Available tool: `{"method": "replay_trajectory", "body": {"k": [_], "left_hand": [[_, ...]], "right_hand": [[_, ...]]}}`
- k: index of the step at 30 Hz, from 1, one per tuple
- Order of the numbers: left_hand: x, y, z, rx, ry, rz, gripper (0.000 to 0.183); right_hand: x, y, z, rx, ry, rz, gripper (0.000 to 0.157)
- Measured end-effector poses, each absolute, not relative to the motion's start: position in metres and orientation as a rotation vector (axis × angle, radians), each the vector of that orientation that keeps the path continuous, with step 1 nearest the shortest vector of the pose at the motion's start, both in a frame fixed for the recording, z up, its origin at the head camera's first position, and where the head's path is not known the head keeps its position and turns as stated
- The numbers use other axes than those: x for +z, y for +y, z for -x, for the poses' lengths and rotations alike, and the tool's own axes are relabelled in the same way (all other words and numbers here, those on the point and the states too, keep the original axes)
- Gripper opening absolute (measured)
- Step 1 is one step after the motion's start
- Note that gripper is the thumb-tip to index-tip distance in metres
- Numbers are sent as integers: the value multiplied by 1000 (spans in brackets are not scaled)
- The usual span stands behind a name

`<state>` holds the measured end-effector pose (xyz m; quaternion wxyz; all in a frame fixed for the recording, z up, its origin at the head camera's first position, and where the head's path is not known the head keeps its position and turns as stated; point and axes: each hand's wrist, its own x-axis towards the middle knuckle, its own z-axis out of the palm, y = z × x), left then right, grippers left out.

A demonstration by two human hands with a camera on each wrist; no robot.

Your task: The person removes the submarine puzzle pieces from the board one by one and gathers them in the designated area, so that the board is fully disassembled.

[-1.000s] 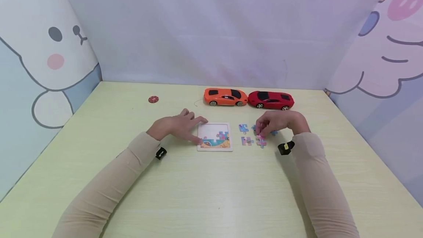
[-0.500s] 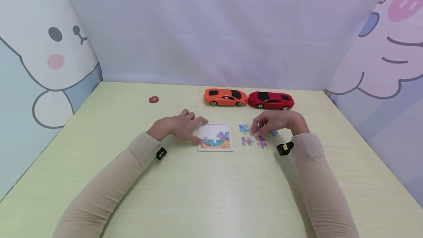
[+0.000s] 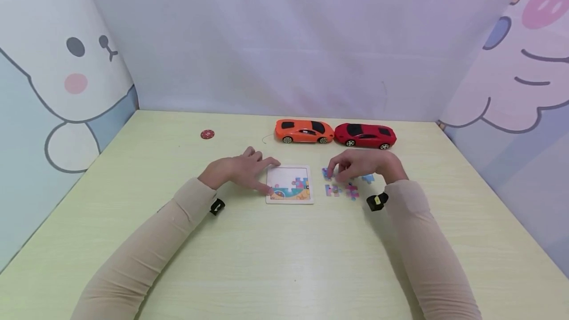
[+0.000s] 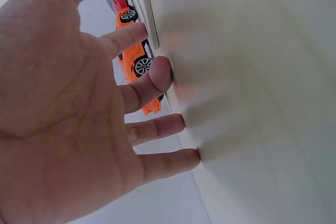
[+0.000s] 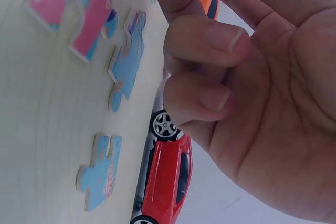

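Observation:
In the head view, a square puzzle board (image 3: 289, 202) with a white rim lies mid-table, its lower part and right side filled with pieces. My left hand (image 3: 240, 169) is spread at its left side, thumb and index finger touching the rim; the left wrist view shows the other fingertips (image 4: 176, 123) at the table. My right hand (image 3: 362, 163) is over the loose pieces, fingers bent, thumb and index apart near a blue puzzle piece (image 3: 327, 173). Around it lie a pink-and-blue piece (image 3: 331, 190), a pink piece (image 3: 352, 191) and a light blue piece (image 5: 101, 171). Another blue piece (image 5: 128, 59) is mostly covered in the head view.
Behind the board, an orange toy car (image 3: 304, 131) and a red toy car (image 3: 365, 136) stand end to end. A red poker chip (image 3: 207, 134) lies farther left. Cloth walls (image 3: 284, 38) enclose the table's back and sides.
My right hand has shifted left, from above the pink piece to the upper left blue piece, uncovering more of the pieces on the right. The left hand stays at the board.

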<state>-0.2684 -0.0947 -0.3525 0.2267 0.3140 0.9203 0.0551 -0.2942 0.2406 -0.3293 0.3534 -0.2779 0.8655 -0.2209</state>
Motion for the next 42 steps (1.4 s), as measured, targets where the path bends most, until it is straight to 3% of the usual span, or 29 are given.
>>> {"method": "replay_trajectory", "body": {"k": [26,42], "left_hand": [[-354,-94,268,131,2527,-839,82],[-350,-91,269,102,2541,-847,83]], "right_hand": [[-340,189,281,-530,2285,771,26],[-345,175,278,-638,2175,758,42]]}}
